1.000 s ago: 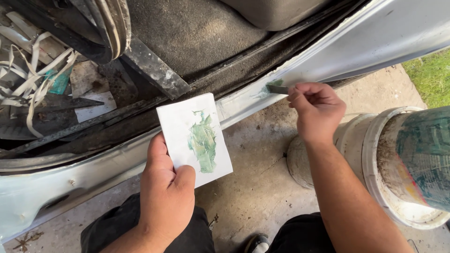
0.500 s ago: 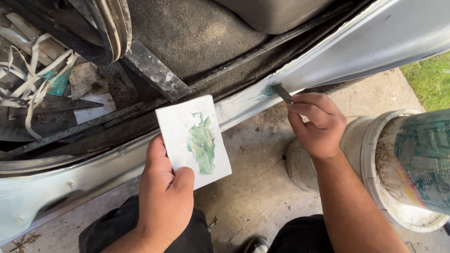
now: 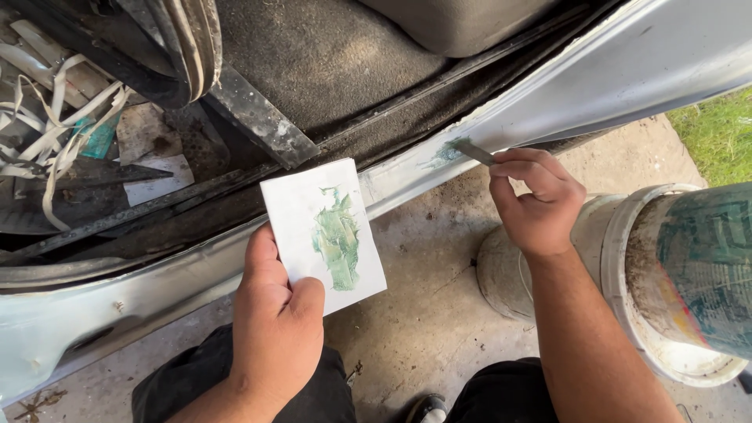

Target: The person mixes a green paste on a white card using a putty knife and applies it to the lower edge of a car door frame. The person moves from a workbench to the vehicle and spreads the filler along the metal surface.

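Note:
My left hand (image 3: pixel 276 329) holds a white square board (image 3: pixel 321 233) smeared with pale green filler paste, tilted just in front of the car's door sill. My right hand (image 3: pixel 537 202) grips a small flat spreader blade (image 3: pixel 473 151) whose tip presses against the silver sill panel (image 3: pixel 548 98) at a greenish smear (image 3: pixel 443 153). The sill runs diagonally from lower left to upper right.
A dirty white plastic bucket (image 3: pixel 674 282) lies on its side at the right, on the concrete ground (image 3: pixel 427 290). Inside the car are dark carpet (image 3: pixel 329 55), loose white wires (image 3: pixel 47 133) and a black metal bracket (image 3: pixel 258 117). Grass (image 3: pixel 717 133) shows at far right.
My right hand has shifted slightly along the sill and now presses the spreader onto the green patch. The left hand and board have stayed almost still.

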